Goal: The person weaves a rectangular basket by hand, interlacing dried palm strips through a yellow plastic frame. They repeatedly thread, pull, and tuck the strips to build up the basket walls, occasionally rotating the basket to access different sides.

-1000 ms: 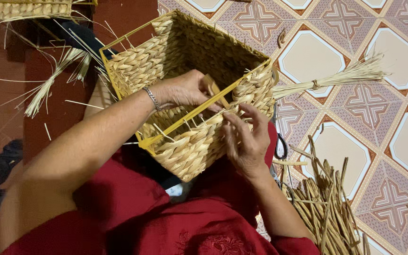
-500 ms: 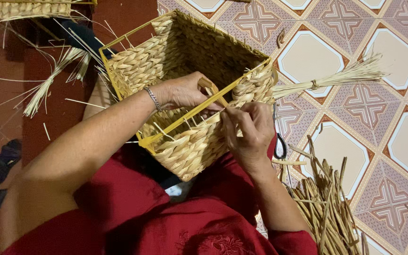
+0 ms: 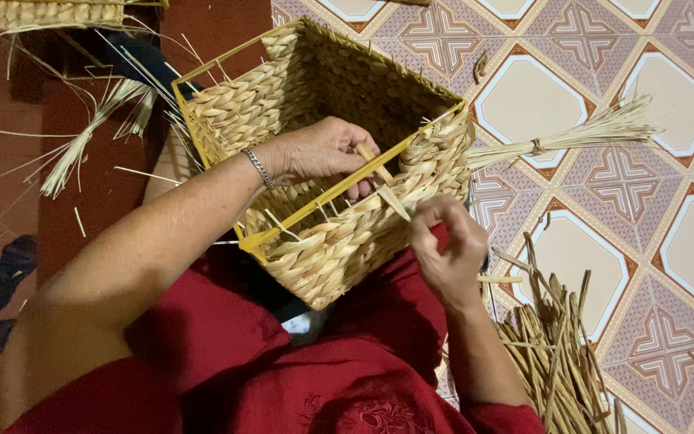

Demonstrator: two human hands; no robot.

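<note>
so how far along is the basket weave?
Done: basket walls look woven up to the yellow frame. In hand: left hand steadies the rim, right hand works a strand there. Left: rim still partly bare; spare reeds wait on the floor.

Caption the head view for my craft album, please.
Left hand steadies a woven basket while right hand pinches a straw strand.

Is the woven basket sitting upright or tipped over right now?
Tipped. The woven basket lies on the person's lap with its open mouth facing sideways toward the camera; the left hand grips its yellow rim.
</note>
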